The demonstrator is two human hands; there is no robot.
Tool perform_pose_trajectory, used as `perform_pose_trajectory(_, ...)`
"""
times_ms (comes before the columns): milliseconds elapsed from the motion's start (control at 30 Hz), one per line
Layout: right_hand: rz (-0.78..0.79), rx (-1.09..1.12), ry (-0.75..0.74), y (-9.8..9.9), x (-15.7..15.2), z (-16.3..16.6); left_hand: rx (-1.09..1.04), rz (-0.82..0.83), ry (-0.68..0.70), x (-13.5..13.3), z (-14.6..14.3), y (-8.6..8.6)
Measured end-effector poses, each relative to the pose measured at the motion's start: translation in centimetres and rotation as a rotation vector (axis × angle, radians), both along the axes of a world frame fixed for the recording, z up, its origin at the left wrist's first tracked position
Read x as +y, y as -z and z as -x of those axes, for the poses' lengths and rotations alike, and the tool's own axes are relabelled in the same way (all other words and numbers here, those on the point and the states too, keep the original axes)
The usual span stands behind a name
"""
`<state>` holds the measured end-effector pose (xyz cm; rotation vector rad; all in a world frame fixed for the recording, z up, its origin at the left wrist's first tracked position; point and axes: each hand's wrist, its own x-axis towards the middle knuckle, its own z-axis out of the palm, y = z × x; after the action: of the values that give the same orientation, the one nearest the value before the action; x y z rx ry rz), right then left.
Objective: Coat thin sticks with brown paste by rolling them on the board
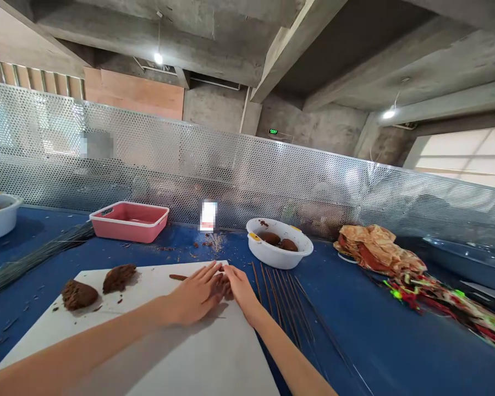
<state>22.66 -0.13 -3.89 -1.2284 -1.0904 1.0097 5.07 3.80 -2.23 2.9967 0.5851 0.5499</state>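
Brown dough-like lump [226, 287] sits between both hands at the far edge of the white cutting board [190, 352], mostly hidden, so long axis unclear. Left hand [193, 294]: fingers nearly straight, on the lump. Right hand [242, 289]: fingers extended, on it from the other side. Also on the board: 2 larger brown lumps [79, 294] and 1 thin brown strip [177, 277] lying sideways. Right of the board: roughly 8 thin rods [280, 308], long axes pointing away from the person, fanned. White basin [278, 253] behind them holds at least 2 brown balls [269, 237].

Brown lumps [79, 295], white cutting board [181, 352], blue tabletop [355, 330], pink tub [127, 231]
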Motion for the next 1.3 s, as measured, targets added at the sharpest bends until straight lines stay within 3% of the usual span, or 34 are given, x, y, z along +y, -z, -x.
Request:
perform_pose_trajectory(133,0.012,0.088,0.027,0.1,0.2,0.0,0.035,-0.009,-0.015,-2.2,1.2,1.5)
perform_pose_trajectory(333,0.002,0.145,0.048,0.0,0.3,-0.2,0.103,0.062,0.076,-5.4,3.4,0.9)
perform_pose_trajectory(533,0.088,0.338,0.157,-0.1,0.9,-0.9,0.023,0.235,-0.125,-2.7,1.8,-2.4)
perform_pose_trajectory(633,0.110,0.356,0.155,-0.1,1.1,-1.1,0.013,0.172,-0.173,-1.8,1.0,-2.2)
perform_pose_trajectory(833,0.116,0.354,0.118,-0.6,0.8,-1.0,0.080,0.053,0.018,-4.4,1.9,0.9)
perform_pose_trajectory(1067,0.094,0.364,0.127,-0.5,0.6,-0.9,0.169,0.207,0.140,-8.8,3.7,-0.7)
perform_pose_trajectory(1167,0.092,0.377,0.138,-0.3,0.6,-1.0,0.193,0.240,0.143,-7.9,3.0,-1.4)
perform_pose_trajectory(1300,0.104,0.388,0.153,-0.3,0.7,-1.3,0.162,0.224,0.057,-4.2,1.1,-2.7)
